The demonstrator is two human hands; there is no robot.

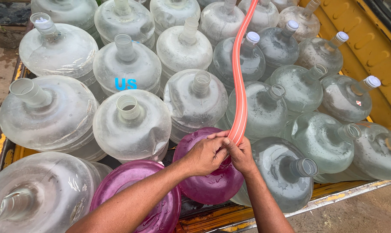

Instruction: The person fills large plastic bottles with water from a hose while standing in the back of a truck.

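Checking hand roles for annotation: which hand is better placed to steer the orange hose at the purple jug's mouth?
Probably the right hand: it grips the orange hose directly, while the left hand covers the purple jug.

**Outdoors, at a loaded water-jug truck bed**

Packed all around the fingers: big clear water jugs, crowded neck to neck. Beyond the fingertips, yellow metal truck siding. Below the wrists, the bed's yellow edge, then bare dirt ground. Open-air loading spot, plainly.

Two purple jugs, some twenty clear jugs, one orange hose, two hands.
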